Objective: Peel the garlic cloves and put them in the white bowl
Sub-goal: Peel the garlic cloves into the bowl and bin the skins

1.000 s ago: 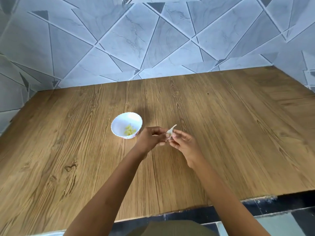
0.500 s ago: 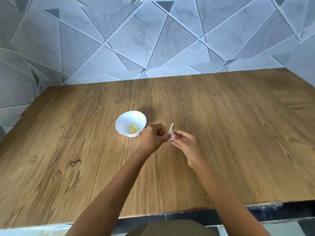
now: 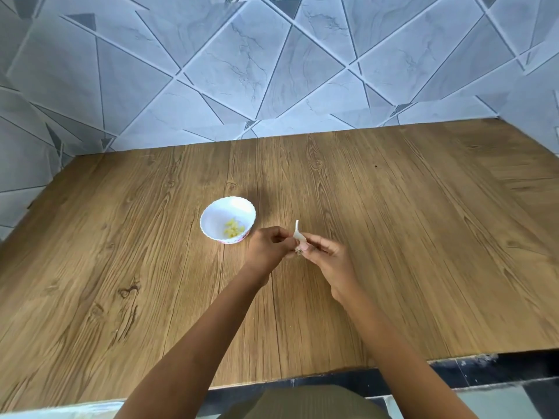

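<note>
Just right of frame centre, the left hand (image 3: 270, 246) and right hand (image 3: 328, 257) meet fingertip to fingertip, both pinching a garlic clove (image 3: 299, 238) whose white skin sticks upward, with the white bowl (image 3: 227, 219) of peeled cloves (image 3: 233, 230) just left on the wooden table (image 3: 393, 237).

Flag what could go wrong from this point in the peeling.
The garlic is pinched between the left hand and right hand over bare table, not over the white bowl; a slipped clove would probably land on the wood. The loose skin sticking up might tear off and drop there too.
</note>
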